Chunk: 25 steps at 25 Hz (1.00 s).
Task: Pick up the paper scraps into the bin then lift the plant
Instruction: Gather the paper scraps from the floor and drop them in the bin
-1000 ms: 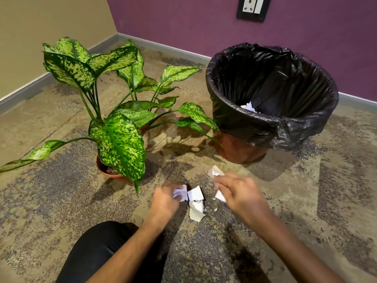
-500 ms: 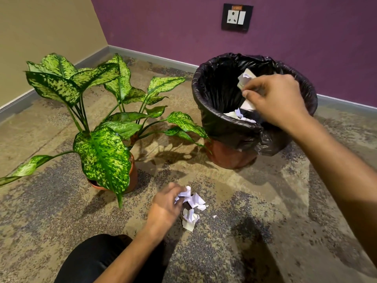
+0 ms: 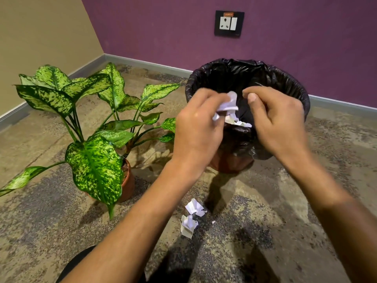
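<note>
A bin (image 3: 285, 82) lined with a black bag stands on the carpet at the back, with white scraps (image 3: 240, 123) lying inside. My left hand (image 3: 197, 127) is over its near rim, shut on a crumpled white paper scrap (image 3: 228, 105). My right hand (image 3: 275, 121) hovers beside it over the bin, fingers curled, nothing visible in it. Two crumpled paper scraps (image 3: 191, 216) lie on the carpet below my arms. The potted plant (image 3: 91, 127), with speckled green leaves in a brown pot (image 3: 127, 184), stands at the left.
A purple wall with a socket plate (image 3: 228, 23) runs behind the bin, and a beige wall meets it at the left corner. My dark-clothed knee (image 3: 81, 260) shows at the bottom edge. Patterned carpet covers the floor.
My left hand has risen from the floor to the bin with a scrap. My right hand has let its scraps fall into the bin and stays above it.
</note>
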Available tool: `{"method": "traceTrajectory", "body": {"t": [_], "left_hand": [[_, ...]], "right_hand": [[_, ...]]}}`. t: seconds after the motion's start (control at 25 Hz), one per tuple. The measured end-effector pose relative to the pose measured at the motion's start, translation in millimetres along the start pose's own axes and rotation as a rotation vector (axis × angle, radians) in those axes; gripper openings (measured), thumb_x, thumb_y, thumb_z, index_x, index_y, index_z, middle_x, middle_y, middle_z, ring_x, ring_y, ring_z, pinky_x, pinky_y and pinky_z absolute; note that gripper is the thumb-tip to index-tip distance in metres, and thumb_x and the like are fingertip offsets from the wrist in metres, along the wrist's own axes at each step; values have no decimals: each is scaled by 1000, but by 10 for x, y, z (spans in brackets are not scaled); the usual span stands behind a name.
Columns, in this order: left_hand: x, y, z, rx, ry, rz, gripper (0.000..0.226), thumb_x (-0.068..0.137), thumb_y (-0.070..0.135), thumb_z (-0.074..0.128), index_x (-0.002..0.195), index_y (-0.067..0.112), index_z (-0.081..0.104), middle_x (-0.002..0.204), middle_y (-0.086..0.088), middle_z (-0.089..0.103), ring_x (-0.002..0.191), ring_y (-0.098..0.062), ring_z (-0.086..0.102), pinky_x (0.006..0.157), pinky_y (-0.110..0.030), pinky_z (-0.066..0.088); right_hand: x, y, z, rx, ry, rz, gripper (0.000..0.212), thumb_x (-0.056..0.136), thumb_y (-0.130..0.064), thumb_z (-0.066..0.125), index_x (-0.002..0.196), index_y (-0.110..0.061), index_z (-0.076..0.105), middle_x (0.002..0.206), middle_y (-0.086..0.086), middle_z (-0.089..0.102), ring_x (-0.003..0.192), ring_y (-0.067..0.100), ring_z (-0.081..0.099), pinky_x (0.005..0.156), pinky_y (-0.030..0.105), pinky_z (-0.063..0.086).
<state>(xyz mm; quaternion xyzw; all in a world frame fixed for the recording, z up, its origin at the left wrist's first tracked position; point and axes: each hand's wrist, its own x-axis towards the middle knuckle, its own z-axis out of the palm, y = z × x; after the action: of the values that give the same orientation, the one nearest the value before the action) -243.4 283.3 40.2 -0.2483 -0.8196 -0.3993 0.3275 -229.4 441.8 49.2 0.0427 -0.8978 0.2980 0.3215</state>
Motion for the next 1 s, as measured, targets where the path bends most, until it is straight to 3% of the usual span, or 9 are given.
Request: {"method": "traceTrajectory", "body": {"t": [0.08, 0.16, 0.28, 0.44, 0.56, 0.68, 0.84, 0.92, 1.0], "left_hand": [[230, 0, 115, 29, -7, -22, 28, 75, -6, 68, 101, 4, 69, 95, -6, 66, 82, -9, 57, 71, -13, 47], [408, -27, 251, 89, -55, -42, 27, 76, -4, 65, 101, 6, 69, 96, -6, 65, 84, -18, 61, 74, -27, 51], [562, -67, 439, 172, -250, -114, 33, 82, 7, 65, 114, 12, 65, 110, -5, 61, 100, -24, 57, 85, -37, 48], [504, -27, 471, 163, -374, -120, 50, 79, 22, 74, 126, 18, 58, 127, -1, 55, 122, -21, 44, 97, -31, 40], [195, 21, 329, 38, -176, 95, 35, 82, 14, 71, 115, 6, 64, 120, -9, 59, 120, -26, 48, 104, -29, 35], [-360, -28, 242, -28, -142, 269, 25, 87, 9, 65, 110, -2, 65, 122, -18, 60, 124, -34, 47, 109, -39, 36], [-1440, -531, 146, 98, -437, 281, 34, 93, 25, 59, 121, 7, 59, 133, -12, 55, 135, -27, 37, 103, -47, 42], [-1931, -890, 77, 253, -683, 118, 57, 90, 47, 53, 136, 14, 43, 143, -8, 43, 140, -23, 22, 102, -51, 43], [-2253, -1146, -7, 361, -989, -144, 95, 79, 66, 54, 148, 17, 12, 157, -4, 13, 144, -22, -5, 114, -57, 22]], "right_hand": [[-328, -131, -35, 90, 144, -52, 24, 98, -16, 47, 107, -9, 68, 96, 1, 70, 85, 11, 64, 74, 24, 51], [-732, -173, 74, 159, 112, -46, 23, 97, -13, 47, 105, -7, 68, 89, 2, 69, 76, 10, 63, 67, 21, 51], [-1310, -101, 421, 228, -197, 32, 22, 97, -21, 42, 101, -19, 64, 78, -8, 62, 66, 3, 58, 53, 18, 49], [-1963, 191, 905, -77, -505, -17, 12, 85, -28, 49, 88, -30, 60, 73, -17, 58, 61, -2, 54, 53, 9, 40], [-2322, 458, 1072, -260, -751, 71, 55, 78, -60, 44, 113, -21, 61, 102, -2, 67, 91, 16, 66, 71, 29, 59], [-2539, 655, 1136, -451, -946, 137, 98, 62, -86, 36, 129, -16, 52, 128, 9, 59, 111, 31, 61, 84, 44, 53], [-2648, 744, 1151, -431, -1001, 132, 103, 74, -87, 25, 148, -16, 23, 156, 9, 15, 143, 33, 22, 109, 48, 18], [-2672, 749, 1166, -360, -974, 152, 103, 74, -89, 26, 150, -20, 16, 157, 3, 0, 146, 26, 2, 112, 48, 5], [-2688, 755, 1178, -310, -982, 169, 105, 72, -89, 30, 151, -26, 3, 156, -2, -15, 144, 22, -14, 113, 43, -9]]}}
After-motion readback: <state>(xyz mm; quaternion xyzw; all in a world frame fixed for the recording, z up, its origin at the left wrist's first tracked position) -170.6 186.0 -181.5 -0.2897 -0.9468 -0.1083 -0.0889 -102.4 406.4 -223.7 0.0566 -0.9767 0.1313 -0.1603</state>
